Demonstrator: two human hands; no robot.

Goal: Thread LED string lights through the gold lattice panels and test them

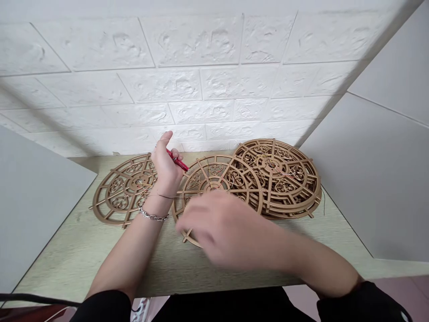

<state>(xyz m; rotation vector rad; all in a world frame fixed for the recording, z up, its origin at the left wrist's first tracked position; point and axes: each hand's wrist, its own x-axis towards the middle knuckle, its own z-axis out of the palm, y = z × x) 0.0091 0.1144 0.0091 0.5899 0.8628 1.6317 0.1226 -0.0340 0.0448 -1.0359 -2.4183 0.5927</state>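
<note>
Blurred right hand [217, 232], grip unreadable, hangs over round brown fretwork wooden disc [214, 176]; left hand [166, 169] clamps slim red-handled tool [179, 164]

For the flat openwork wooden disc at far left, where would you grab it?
Probably its near-left outer rim, coming from the near side: the golden-brown openwork wooden disc lies flat, its cut-outs offer purchase, and the left hand covers its right edge.
</note>
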